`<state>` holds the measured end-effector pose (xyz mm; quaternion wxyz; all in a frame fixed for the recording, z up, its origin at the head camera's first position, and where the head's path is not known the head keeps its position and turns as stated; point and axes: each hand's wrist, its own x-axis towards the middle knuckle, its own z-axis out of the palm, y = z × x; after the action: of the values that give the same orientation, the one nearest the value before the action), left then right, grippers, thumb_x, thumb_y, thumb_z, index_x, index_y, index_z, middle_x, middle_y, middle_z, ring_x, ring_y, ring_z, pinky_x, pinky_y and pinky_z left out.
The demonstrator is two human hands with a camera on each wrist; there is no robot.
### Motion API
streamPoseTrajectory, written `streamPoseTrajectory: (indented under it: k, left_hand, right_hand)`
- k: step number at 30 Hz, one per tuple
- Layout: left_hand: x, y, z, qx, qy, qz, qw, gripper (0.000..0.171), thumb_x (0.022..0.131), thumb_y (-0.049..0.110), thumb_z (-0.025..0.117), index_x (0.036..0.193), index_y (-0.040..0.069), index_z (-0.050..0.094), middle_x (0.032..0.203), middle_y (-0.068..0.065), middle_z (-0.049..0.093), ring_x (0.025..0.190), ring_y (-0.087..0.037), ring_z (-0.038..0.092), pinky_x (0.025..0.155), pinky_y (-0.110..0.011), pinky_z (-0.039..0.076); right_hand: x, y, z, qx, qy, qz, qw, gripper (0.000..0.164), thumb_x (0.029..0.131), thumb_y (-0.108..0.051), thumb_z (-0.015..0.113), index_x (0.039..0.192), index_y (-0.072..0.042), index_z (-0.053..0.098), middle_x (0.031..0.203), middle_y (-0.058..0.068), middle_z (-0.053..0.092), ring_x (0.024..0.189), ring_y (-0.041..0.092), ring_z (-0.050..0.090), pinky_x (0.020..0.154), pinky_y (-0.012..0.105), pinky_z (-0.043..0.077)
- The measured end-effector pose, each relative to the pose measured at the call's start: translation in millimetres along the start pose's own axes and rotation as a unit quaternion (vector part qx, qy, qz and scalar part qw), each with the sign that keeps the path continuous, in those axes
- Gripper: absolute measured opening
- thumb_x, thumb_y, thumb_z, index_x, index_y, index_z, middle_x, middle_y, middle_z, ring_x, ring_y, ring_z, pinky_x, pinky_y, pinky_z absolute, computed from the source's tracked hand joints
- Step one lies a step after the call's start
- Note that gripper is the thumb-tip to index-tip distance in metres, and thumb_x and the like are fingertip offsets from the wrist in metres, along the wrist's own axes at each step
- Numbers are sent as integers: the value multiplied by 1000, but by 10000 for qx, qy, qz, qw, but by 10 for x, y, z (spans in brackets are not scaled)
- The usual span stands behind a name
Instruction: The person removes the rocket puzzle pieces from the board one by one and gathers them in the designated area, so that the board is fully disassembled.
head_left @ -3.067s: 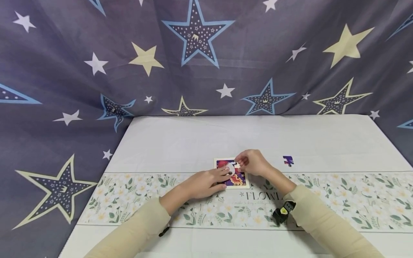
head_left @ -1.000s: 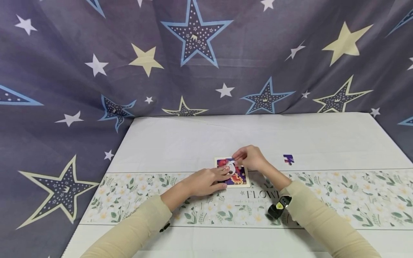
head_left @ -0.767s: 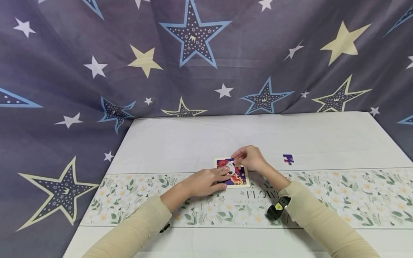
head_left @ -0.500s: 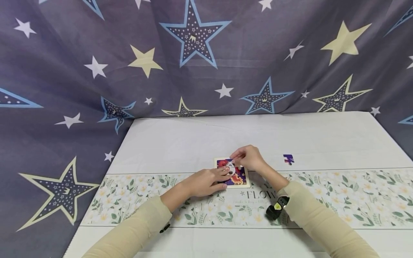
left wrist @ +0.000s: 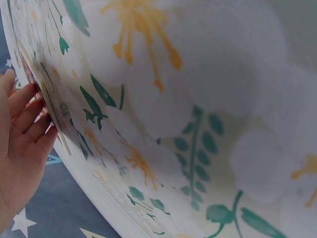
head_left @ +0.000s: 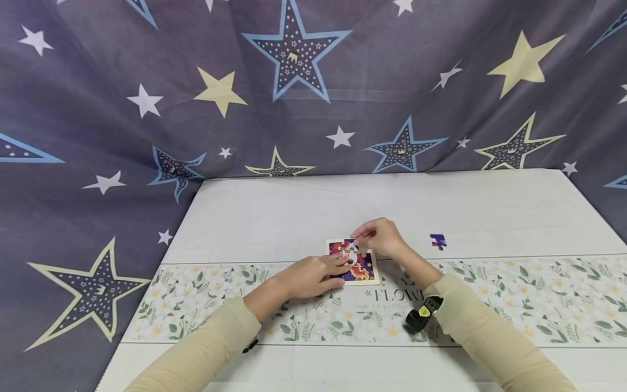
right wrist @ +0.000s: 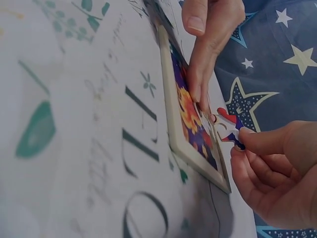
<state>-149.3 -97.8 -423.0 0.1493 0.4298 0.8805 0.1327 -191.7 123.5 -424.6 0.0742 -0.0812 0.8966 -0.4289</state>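
Note:
A small jigsaw board with a cream border lies on the tablecloth, showing a purple, red and orange picture with a white face. My left hand rests on its left side, fingers extended over the picture. At the board's far edge my right hand pinches a jigsaw piece between thumb and fingers. That piece is red, white and purple; the right wrist view has it tilted, close over the board by the left fingertips. In the left wrist view, the left fingers lie against the board.
Another purple jigsaw piece lies loose to the right of the board. A flowered band with lettering crosses the white tablecloth. Behind the table hangs a dark star-patterned curtain. Each wrist carries a black strapped device.
My right hand has shifted slightly toward the back of the table, and the angle of the jigsaw piece it pinches has changed. The left hand stays on the board.

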Motion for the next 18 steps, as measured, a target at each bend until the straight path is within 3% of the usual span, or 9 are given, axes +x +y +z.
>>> streamPoseTrajectory:
  k: [12,18]
  left_hand:
    - [2,-12,10,-30,-24,26,10000,48,102,41,41,144,18,45,155,-2,36,146,-20,31,118,-40,33]
    - [-3,-14,11,-62,-19,2,10000,48,102,41,42,144,18,45,155,-2,36,146,-19,31,118,-39,34]
  right_hand:
    - [-55,127,-196,45,84,130,9999,14,82,-10,74,95,-3,76,85,12,74,67,10,61,62,21,50]
    - [-82,189,-288,136,-62,400,9991,17,83,-11,73,99,-4,75,86,11,73,70,13,61,64,23,51]
